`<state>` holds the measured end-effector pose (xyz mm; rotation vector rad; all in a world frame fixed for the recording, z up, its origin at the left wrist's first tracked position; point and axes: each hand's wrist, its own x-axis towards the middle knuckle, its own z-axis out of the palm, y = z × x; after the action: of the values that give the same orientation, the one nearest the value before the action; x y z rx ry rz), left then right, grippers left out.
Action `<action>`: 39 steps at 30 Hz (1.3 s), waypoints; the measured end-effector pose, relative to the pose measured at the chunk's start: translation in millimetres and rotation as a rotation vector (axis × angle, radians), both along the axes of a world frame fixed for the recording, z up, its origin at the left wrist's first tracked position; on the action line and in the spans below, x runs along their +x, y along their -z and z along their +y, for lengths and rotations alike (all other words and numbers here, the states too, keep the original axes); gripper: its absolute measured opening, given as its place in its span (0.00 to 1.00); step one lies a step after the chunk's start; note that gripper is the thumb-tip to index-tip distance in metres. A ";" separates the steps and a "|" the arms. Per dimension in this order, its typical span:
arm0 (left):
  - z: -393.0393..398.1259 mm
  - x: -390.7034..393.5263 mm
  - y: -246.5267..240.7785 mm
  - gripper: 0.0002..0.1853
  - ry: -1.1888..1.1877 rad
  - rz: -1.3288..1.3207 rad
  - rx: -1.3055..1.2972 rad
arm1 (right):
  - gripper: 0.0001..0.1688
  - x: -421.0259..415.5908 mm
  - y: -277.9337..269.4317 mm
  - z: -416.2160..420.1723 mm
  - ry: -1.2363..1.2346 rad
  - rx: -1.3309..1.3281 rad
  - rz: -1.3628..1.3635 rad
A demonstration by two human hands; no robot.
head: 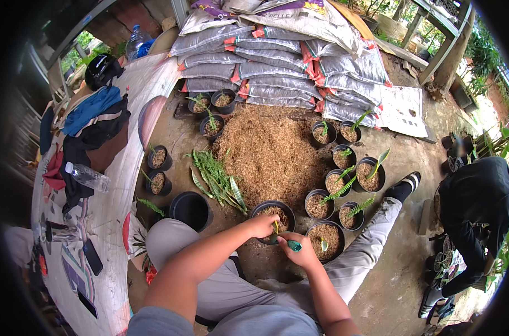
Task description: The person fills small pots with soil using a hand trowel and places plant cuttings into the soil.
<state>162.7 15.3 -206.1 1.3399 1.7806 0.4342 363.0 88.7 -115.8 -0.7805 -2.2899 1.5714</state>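
Note:
A black plastic pot (291,212) with brown planting mix stands between my knees. Over its left side, my left hand (263,225) has its fingers closed on a yellow-edged leaf (276,227) that stands in the mix. My right hand (301,249) grips a green handle (294,245), perhaps of a trowel; its lower end is at the pot's near rim, partly hidden. Touching or very near on the right is a large pot (326,239) of mix with a short leaf cutting. Cut fern fronds (212,168) and long snake plant leaves (233,194) lie on the floor to the left.
A heap of brown mix (271,151) lies ahead, before stacked sacks (275,71). Small potted ferns (319,206) flank it. An empty black pot (190,211) stands by my left knee. A covered platform (116,210) on the left holds a bottle (87,176). Another person (475,210) bends at right.

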 end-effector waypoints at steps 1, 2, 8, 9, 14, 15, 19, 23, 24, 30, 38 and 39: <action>-3.7 -0.9 6.5 0.24 -0.001 0.009 0.033 | 0.12 0.5 6.3 -0.7 -0.017 0.026 -0.002; -7.3 -2.0 12.1 0.25 -0.003 0.019 0.067 | 0.12 0.2 19.3 -1.0 -0.035 0.052 -0.005; -4.9 -2.0 10.6 0.23 0.009 0.016 0.064 | 0.11 -1.7 13.3 -3.0 -0.038 0.141 0.015; -4.5 -1.1 10.9 0.24 0.008 0.002 0.055 | 0.10 -2.8 12.5 -1.5 -0.030 0.163 -0.003; -4.5 -1.3 19.1 0.16 0.009 0.000 0.068 | 0.09 2.8 36.0 -5.7 -0.079 0.253 -0.035; -5.0 -2.7 19.1 0.14 0.015 0.009 0.083 | 0.10 -1.8 30.2 -6.1 -0.101 0.278 -0.040; 0.4 -3.6 16.3 0.12 0.036 0.011 0.162 | 0.09 0.7 4.2 -7.9 -0.112 0.419 -0.059; -1.7 -5.6 8.2 0.13 0.038 0.020 0.249 | 0.08 0.2 23.5 -2.0 -0.157 0.459 -0.124; -1.6 -7.4 4.9 0.13 0.036 0.011 0.247 | 0.09 0.0 25.7 -1.3 -0.142 0.452 -0.092; 1.5 -3.3 -17.9 0.11 0.057 0.155 0.338 | 0.11 2.3 14.4 -1.0 -0.042 0.453 -0.051; 7.5 -0.2 -61.3 0.09 0.130 0.377 0.296 | 0.16 5.9 2.9 6.1 0.122 0.424 0.012; 5.8 -1.5 -59.4 0.09 0.127 0.380 0.303 | 0.16 5.9 1.8 6.0 0.130 0.420 0.032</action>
<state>161.1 21.0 -146.7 1.8360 1.9741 0.4116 368.9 94.7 -117.6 -0.7638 -2.3719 0.9897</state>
